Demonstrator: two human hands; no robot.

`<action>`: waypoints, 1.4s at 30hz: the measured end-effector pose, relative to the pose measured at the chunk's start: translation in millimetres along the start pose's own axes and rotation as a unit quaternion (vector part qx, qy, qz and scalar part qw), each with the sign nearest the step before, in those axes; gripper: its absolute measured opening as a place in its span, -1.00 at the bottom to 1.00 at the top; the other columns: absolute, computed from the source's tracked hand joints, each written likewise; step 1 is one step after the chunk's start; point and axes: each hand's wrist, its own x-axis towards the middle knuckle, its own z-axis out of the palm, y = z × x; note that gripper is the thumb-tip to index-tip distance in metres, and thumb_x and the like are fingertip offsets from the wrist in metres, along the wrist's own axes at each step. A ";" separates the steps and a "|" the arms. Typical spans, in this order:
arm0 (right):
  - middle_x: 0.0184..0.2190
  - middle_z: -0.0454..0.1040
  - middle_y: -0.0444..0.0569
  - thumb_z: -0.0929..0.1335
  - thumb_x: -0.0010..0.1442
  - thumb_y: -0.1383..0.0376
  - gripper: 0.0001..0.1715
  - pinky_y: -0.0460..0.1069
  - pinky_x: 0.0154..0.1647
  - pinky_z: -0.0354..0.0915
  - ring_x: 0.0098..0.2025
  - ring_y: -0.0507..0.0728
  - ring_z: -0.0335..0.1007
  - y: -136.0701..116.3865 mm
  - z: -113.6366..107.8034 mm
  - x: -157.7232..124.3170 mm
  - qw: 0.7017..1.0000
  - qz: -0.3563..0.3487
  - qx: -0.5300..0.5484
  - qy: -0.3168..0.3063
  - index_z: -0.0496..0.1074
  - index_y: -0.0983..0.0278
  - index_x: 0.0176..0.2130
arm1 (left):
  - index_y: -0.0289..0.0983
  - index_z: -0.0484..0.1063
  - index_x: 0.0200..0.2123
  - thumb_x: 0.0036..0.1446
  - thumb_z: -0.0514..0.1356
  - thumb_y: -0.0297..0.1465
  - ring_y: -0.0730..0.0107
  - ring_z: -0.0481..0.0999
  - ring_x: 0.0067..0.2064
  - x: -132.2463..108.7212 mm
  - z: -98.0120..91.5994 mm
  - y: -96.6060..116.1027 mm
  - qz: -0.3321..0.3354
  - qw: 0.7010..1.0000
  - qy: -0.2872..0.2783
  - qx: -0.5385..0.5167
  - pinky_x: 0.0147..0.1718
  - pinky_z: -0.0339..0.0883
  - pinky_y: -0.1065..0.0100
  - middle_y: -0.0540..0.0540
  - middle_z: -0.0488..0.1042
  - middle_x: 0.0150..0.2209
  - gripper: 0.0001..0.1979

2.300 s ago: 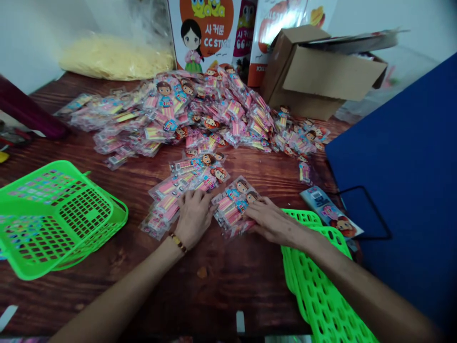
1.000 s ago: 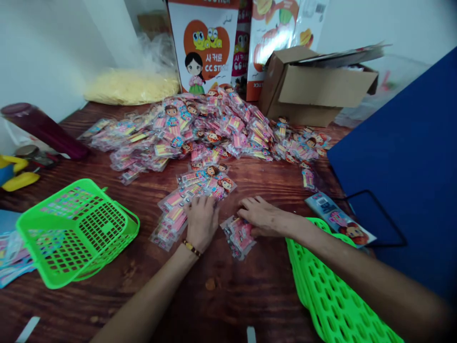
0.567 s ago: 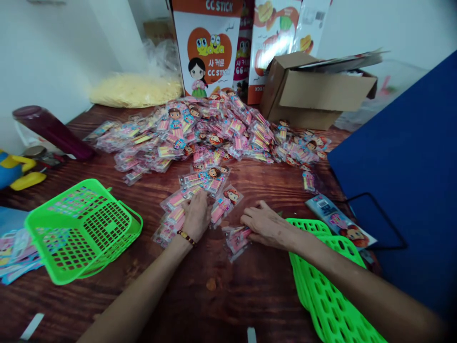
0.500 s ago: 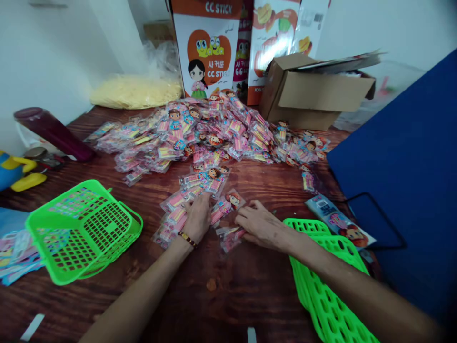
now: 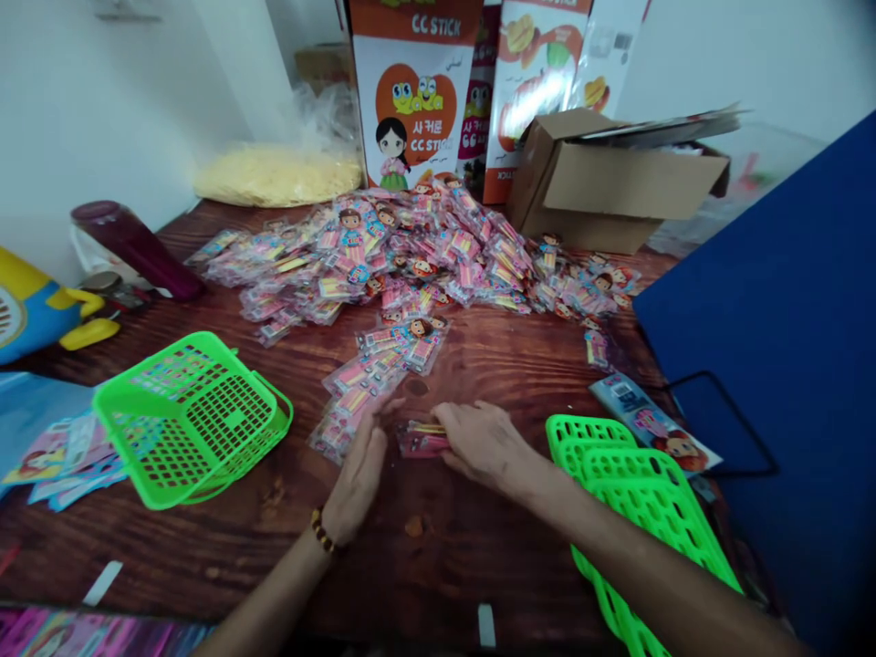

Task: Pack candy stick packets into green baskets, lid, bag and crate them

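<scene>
A small stack of pink candy-stick packets (image 5: 419, 439) lies on the dark wooden table (image 5: 438, 557) between my hands. My right hand (image 5: 479, 443) presses against its right end with fingers curled round it. My left hand (image 5: 359, 470) stands on edge with straight fingers against the stack's left end. A loose row of the same packets (image 5: 376, 374) runs from my left hand up to a big heap of packets (image 5: 411, 251) at the table's middle.
A green plastic basket (image 5: 188, 415) lies tilted at the left, more green baskets (image 5: 636, 511) at the lower right. A cardboard box (image 5: 609, 182) and printed cartons (image 5: 414, 91) stand behind the heap. A blue board (image 5: 773, 319) fills the right. A maroon bottle (image 5: 133, 246) lies at the left.
My hands pulled several packets out of the row toward me and squared them into one stack between the palms. The camera tilted and shifted a little.
</scene>
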 end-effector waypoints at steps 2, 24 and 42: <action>-0.08 0.49 0.11 0.30 0.24 0.34 -0.43 0.12 -0.02 0.22 -0.08 0.21 0.42 -25.2 8.1 -3.2 1.000 0.013 0.002 0.013 0.12 0.33 0.20 | -0.16 0.04 0.29 0.34 -0.07 -0.12 0.16 0.09 0.33 -28.1 -0.8 -3.0 0.005 1.000 0.009 0.029 0.32 -0.09 0.05 -0.18 0.12 0.31 -0.47; -0.15 0.48 0.03 0.29 0.22 0.34 -0.76 0.01 -0.28 0.28 -0.13 0.20 0.45 -70.6 25.8 -25.5 0.997 0.010 0.020 -0.075 0.30 0.28 -0.07 | -0.17 -0.17 0.36 0.16 0.22 -0.19 -0.03 -0.07 0.37 -63.5 -25.7 30.6 0.136 0.869 -0.109 0.463 0.30 -0.33 -0.15 -0.25 0.14 0.30 -0.17; 0.24 0.25 0.08 0.19 0.28 0.39 -0.43 0.18 0.15 0.11 0.18 0.24 0.17 5.7 29.2 109.3 0.997 0.011 -0.067 0.048 0.18 0.21 0.26 | -0.22 0.33 -0.15 0.10 0.15 -0.52 0.16 0.41 -0.09 -77.7 -61.5 38.8 0.023 0.752 -0.246 0.612 0.08 0.16 0.03 -0.08 0.44 -0.17 -0.77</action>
